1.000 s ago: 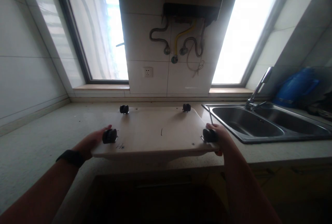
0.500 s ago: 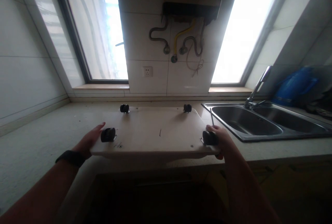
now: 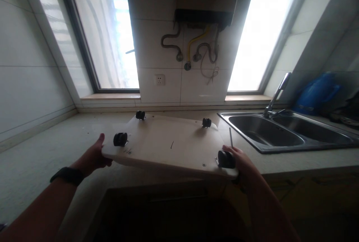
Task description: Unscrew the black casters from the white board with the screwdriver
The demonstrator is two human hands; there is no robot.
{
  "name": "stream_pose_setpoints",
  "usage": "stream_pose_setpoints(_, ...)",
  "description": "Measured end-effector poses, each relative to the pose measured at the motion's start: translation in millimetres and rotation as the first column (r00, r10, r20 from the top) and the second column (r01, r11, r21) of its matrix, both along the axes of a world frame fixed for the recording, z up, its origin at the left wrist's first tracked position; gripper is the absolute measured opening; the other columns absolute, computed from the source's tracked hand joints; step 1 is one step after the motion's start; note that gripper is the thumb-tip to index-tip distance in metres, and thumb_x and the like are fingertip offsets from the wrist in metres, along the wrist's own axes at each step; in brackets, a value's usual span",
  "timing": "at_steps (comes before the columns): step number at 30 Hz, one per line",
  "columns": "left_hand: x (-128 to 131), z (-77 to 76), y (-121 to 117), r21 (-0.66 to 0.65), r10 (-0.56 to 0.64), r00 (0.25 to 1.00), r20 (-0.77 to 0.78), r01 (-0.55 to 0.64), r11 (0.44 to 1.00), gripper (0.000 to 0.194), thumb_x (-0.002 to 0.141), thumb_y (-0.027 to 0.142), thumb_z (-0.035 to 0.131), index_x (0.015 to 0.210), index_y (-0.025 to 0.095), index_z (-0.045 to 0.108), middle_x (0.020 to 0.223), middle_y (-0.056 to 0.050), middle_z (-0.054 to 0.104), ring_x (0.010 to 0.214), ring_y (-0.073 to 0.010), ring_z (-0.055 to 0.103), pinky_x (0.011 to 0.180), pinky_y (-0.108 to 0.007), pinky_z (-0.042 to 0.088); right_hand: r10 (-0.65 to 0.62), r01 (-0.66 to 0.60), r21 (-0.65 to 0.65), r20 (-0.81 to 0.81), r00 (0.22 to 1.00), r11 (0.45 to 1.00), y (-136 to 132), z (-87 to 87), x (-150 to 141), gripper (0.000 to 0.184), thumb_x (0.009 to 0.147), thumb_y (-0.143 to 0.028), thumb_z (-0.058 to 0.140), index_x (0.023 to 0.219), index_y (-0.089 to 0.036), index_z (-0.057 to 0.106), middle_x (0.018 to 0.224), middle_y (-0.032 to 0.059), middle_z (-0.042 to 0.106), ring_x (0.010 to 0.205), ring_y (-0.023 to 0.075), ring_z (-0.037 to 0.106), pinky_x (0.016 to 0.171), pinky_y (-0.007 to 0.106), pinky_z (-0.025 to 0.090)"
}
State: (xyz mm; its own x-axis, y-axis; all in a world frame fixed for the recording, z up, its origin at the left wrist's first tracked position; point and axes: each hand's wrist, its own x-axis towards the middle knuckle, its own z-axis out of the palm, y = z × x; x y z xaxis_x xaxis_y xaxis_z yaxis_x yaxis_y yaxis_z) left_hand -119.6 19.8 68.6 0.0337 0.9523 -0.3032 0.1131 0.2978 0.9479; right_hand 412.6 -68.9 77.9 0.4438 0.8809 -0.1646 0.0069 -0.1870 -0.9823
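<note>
A white panel (image 3: 165, 137) with black caster wheels at its corners lies wheels up over the worktop, its front edge tilted down to the right. My left hand (image 3: 97, 155) grips its left front corner, fingers underneath and thumb raised at the side. The front left caster (image 3: 120, 139) stands close to that hand. My right hand (image 3: 243, 161) holds the right front corner, beside the front right caster (image 3: 226, 159). From the same hand sticks up a thin metal shaft (image 3: 231, 137), apparently a screwdriver's; its handle is hidden. Two more casters, back left (image 3: 140, 115) and back right (image 3: 206, 122), point upward.
A double steel sink (image 3: 263, 148) with a tap (image 3: 276, 96) is set in the worktop (image 3: 64, 137) on the right. Behind it stands a blue jug-like container (image 3: 315, 94). Hoses (image 3: 169, 40) hang under a wall-mounted heater (image 3: 206, 0), above a socket (image 3: 159, 80).
The panel has turned slightly, its right front corner coming nearer and lower while the left one rose a little. My left hand has shifted its hold, with fingers now visible under the corner.
</note>
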Motion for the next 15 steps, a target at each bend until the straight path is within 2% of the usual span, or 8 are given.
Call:
stream_pose_setpoints(2,-3.7,-1.2,-4.5,-0.054,-0.104,0.994,0.028,0.105,0.993,0.087,0.078,0.094,0.020,0.063,0.017,0.059,0.051,-0.007,0.057,0.045,-0.0169,0.048,0.043,-0.028,0.034,0.020,-0.020,0.009,-0.027,0.999,1.000,-6.3,7.2,-5.3,0.026,0.085,-0.039,0.069,0.096,-0.015,0.068,0.085,0.0094,0.077,0.070,0.0193,0.072,0.063,0.028,0.057)
stream_pose_setpoints(4,-6.5,-1.7,-10.2,-0.082,-0.180,0.981,0.076,0.186,0.979,0.088,0.075,0.096,0.019,0.056,0.019,0.055,0.050,-0.005,0.053,0.043,-0.0145,0.042,0.043,-0.027,0.030,0.027,-0.027,0.004,-0.048,0.998,1.000,-12.4,11.6,-10.2,0.027,0.086,-0.039,0.069,0.097,-0.015,0.069,0.086,0.0101,0.078,0.071,0.0199,0.073,0.063,0.028,0.057)
stream_pose_setpoints(8,-12.0,-3.5,-19.8,-0.160,-0.267,0.958,0.102,0.280,0.946,0.073,0.080,0.087,0.043,0.052,0.020,0.053,0.049,-0.002,0.046,0.044,-0.0138,0.040,0.043,-0.026,0.031,0.049,-0.051,-0.015,-0.090,0.995,0.999,-22.2,10.9,-15.3,0.029,0.085,-0.040,0.070,0.097,-0.014,0.070,0.088,0.0118,0.079,0.069,0.0210,0.073,0.061,0.029,0.056)
stream_pose_setpoints(11,-9.5,-5.0,-25.2,-0.210,-0.362,0.931,0.040,0.362,0.908,0.063,0.075,0.080,0.062,0.059,0.019,0.058,0.051,-0.003,0.052,0.043,-0.0151,0.045,0.042,-0.026,0.032,0.064,-0.066,-0.013,-0.121,0.991,0.998,-28.8,6.6,-17.6,0.033,0.086,-0.043,0.069,0.100,-0.014,0.069,0.089,0.0121,0.079,0.071,0.0213,0.074,0.063,0.029,0.057)
stream_pose_setpoints(13,1.5,-3.3,-30.0,-0.236,-0.424,0.905,-0.025,0.407,0.882,0.057,0.070,0.076,0.071,0.067,0.019,0.063,0.054,-0.005,0.059,0.041,-0.0165,0.049,0.040,-0.026,0.031,0.066,-0.069,-0.016,-0.134,0.989,0.997,-33.6,3.1,-20.6,0.036,0.085,-0.045,0.070,0.102,-0.013,0.068,0.088,0.0123,0.079,0.071,0.0216,0.073,0.063,0.030,0.056)
stream_pose_setpoints(15,20.2,1.8,-36.3,-0.256,-0.487,0.870,-0.077,0.455,0.853,0.056,0.071,0.075,0.071,0.071,0.019,0.065,0.054,-0.007,0.063,0.039,-0.0171,0.049,0.038,-0.026,0.028,0.083,-0.086,-0.017,-0.148,0.986,0.996,-38.6,-1.0,-25.5,0.040,0.084,-0.048,0.069,0.103,-0.013,0.069,0.089,0.0135,0.078,0.071,0.0224,0.073,0.062,0.031,0.057)
